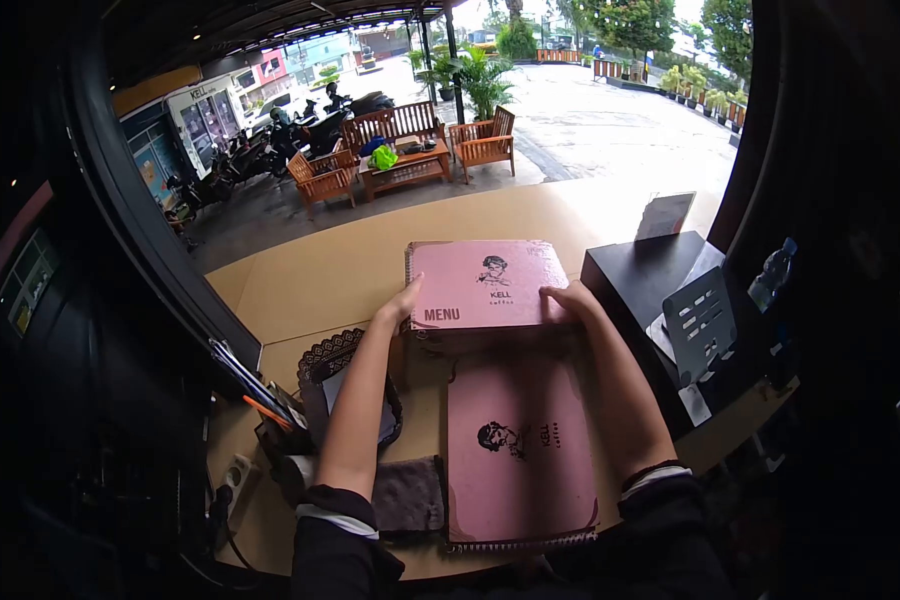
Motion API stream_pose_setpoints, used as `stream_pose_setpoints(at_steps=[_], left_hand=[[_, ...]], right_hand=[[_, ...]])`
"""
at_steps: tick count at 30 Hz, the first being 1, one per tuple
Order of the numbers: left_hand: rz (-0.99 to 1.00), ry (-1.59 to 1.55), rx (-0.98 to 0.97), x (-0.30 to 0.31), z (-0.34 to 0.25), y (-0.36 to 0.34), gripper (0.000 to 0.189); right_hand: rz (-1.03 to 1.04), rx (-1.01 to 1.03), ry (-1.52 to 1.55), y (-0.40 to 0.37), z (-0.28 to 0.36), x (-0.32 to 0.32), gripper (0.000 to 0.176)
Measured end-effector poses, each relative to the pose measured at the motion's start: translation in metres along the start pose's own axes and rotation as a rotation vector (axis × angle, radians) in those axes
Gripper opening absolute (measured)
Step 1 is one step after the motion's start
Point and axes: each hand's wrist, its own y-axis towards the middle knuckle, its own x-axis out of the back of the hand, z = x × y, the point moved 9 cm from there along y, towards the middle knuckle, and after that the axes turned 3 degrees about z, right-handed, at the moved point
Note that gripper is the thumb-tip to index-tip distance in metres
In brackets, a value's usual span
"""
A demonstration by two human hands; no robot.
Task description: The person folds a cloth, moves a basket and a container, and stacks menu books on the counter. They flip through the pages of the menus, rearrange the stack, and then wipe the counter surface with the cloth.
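Both my hands hold a pink spiral-bound menu point(460, 275) marked "MENU" and "KELL coffee". My left hand point(404, 303) grips its left edge by the spiral, and my right hand point(568, 298) grips the lower right edge with the thumb on the cover. Fingers under the menu are hidden. Nearer to me, a second pink menu point(515, 480) lies on the counter point(290, 270), turned sideways with its spiral toward me. A dark folded cloth point(410, 495) lies to its left.
A black lace-edged basket point(328, 350) and a holder with pens point(275, 415) stand left, near a power strip point(235, 480). To the right are a black box point(620, 265), a grey slotted stand point(700, 325) and a plastic bottle point(772, 275). Wooden furniture point(400, 120) stands outside.
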Motion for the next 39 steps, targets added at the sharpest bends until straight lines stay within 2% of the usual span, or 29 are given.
stream_pose_setpoints(at_steps=[1, 4, 5, 6, 7, 8, 10, 11, 12, 14, 15, 16, 18, 20, 22, 23, 24, 26, 27, 28, 30, 31, 35, 37, 39], left_hand=[[-0.002, -0.004, 0.009, -0.002, 0.0, -0.003, 0.072], [-0.058, 0.042, -0.044, 0.003, -0.012, 0.005, 0.074], [-0.028, -0.144, -0.106, 0.005, -0.013, 0.011, 0.071], [0.005, -0.331, -0.167, 0.011, -0.007, 0.023, 0.069], [-0.015, -0.381, -0.31, 0.025, -0.001, 0.039, 0.071], [-0.015, -0.378, -0.312, 0.03, -0.006, 0.039, 0.071], [0.0, -0.326, -0.264, 0.029, -0.005, 0.03, 0.073], [-0.026, -0.386, -0.213, 0.029, -0.004, 0.021, 0.066], [-0.028, -0.386, -0.209, 0.025, -0.011, 0.007, 0.066], [0.032, -0.511, -0.048, 0.01, -0.011, -0.014, 0.057], [0.043, -0.569, -0.015, 0.009, -0.008, -0.016, 0.054], [0.036, -0.571, -0.018, 0.013, -0.005, -0.018, 0.054], [0.002, -0.471, -0.145, 0.029, -0.009, -0.021, 0.047], [0.011, -0.425, -0.145, 0.043, -0.005, -0.021, 0.039], [-0.006, -0.248, -0.259, 0.048, -0.029, -0.04, 0.045], [0.011, -0.174, -0.262, 0.053, -0.035, -0.041, 0.062], [0.005, -0.172, -0.266, 0.053, -0.04, -0.047, 0.062], [-0.075, 0.107, -0.476, 0.054, -0.065, -0.069, 0.078], [-0.085, 0.176, -0.485, 0.04, -0.079, -0.091, 0.084], [-0.09, 0.175, -0.484, 0.043, -0.07, -0.091, 0.084], [-0.079, 0.397, -0.578, 0.04, -0.063, -0.091, 0.085], [-0.025, 0.259, -0.468, 0.041, -0.049, -0.085, 0.087], [0.085, 0.361, -0.386, 0.024, -0.049, -0.094, 0.079], [-0.081, 0.487, -0.506, 0.026, -0.059, -0.103, 0.083], [-0.15, 0.389, -0.447, 0.035, -0.057, -0.1, 0.079]], right_hand=[[0.0, -0.022, 0.026, 0.014, -0.008, -0.007, 0.058], [-0.021, -0.078, 0.141, 0.009, -0.02, 0.002, 0.059], [-0.022, -0.058, 0.338, 0.025, -0.033, -0.009, 0.058], [-0.042, -0.032, 0.387, 0.001, -0.017, 0.003, 0.056], [-0.04, -0.019, 0.42, 0.004, -0.019, 0.0, 0.057], [-0.036, -0.012, 0.455, 0.013, -0.024, -0.006, 0.059], [0.147, 0.002, 0.635, 0.04, -0.038, -0.031, 0.063], [0.244, 0.079, 0.814, 0.097, -0.067, -0.064, 0.063], [0.246, 0.077, 0.816, 0.086, -0.061, -0.063, 0.063], [0.4, 0.029, 1.195, 0.044, -0.028, -0.062, 0.059], [0.386, 0.128, 1.176, 0.056, -0.032, -0.061, 0.057], [0.393, 0.132, 1.174, 0.042, -0.02, -0.054, 0.057], [0.221, 0.172, 0.86, -0.003, 0.012, -0.016, 0.058], [0.189, 0.177, 0.854, 0.0, 0.018, -0.012, 0.057], [0.129, 0.43, 0.871, -0.004, 0.04, 0.004, 0.054], [0.075, 0.426, 0.909, 0.005, 0.04, 0.007, 0.057], [0.077, 0.433, 0.909, 0.002, 0.045, 0.012, 0.057], [0.136, 0.652, 0.888, -0.015, 0.068, 0.023, 0.056], [0.125, 0.661, 0.783, -0.008, 0.061, 0.019, 0.052], [0.131, 0.664, 0.782, -0.005, 0.056, 0.014, 0.052], [0.104, 0.717, 0.809, -0.005, 0.051, 0.012, 0.045], [0.087, 0.722, 0.804, -0.006, 0.05, 0.011, 0.044], [0.007, 0.65, 0.76, -0.014, 0.043, 0.002, 0.04], [-0.023, 0.601, 0.72, -0.018, 0.04, 0.0, 0.039], [-0.033, 0.556, 0.68, -0.021, 0.041, -0.002, 0.038]])
